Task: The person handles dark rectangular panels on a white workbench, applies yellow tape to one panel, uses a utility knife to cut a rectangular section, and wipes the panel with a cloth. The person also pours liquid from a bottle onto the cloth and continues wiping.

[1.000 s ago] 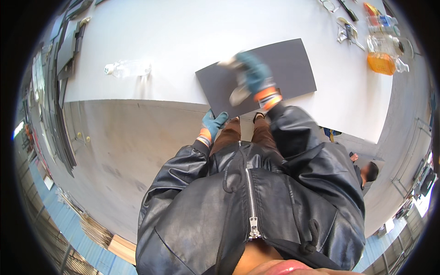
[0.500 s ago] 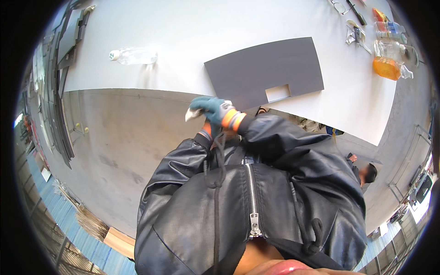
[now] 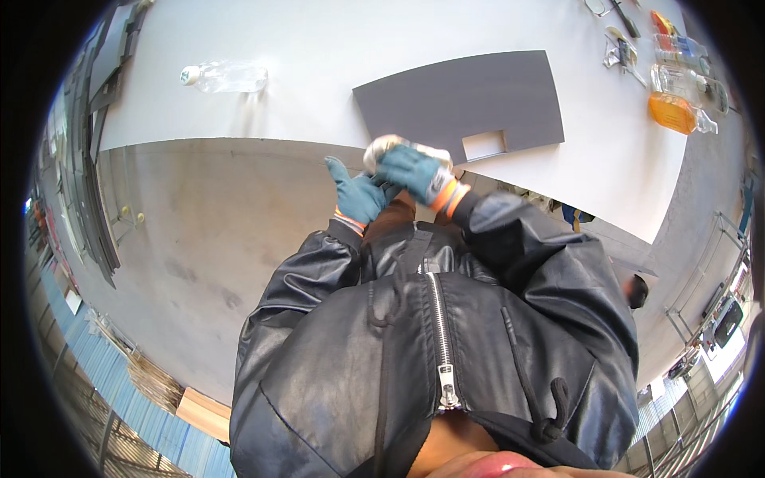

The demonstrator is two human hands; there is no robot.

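Both my hands wear teal work gloves with orange cuffs and meet just off the near edge of the white table. My right hand (image 3: 410, 170) is closed on a crumpled whitish cloth (image 3: 388, 144), slightly smeared by motion. Beside and partly under it, my left hand (image 3: 358, 193) is open, thumb spread away; its fingertips are hidden behind the right glove. Beyond the hands a flat dark grey panel (image 3: 458, 99), curved along its far side, lies on the table, its near edge by the cloth. A rectangular cut-out (image 3: 484, 145) near that edge shows white through it.
A clear bottle (image 3: 227, 77) lies on the white table (image 3: 311, 48) at left. Several bottles, one with orange liquid (image 3: 671, 112), lie at the right end near small tools (image 3: 624, 54). Dark boards (image 3: 100, 88) stack at far left. A person's head (image 3: 636, 291) shows at right.
My right hand has moved right with the cloth, toward the panel's near edge. My left hand has come out from beneath it, thumb spread. The whole view has shifted slightly.
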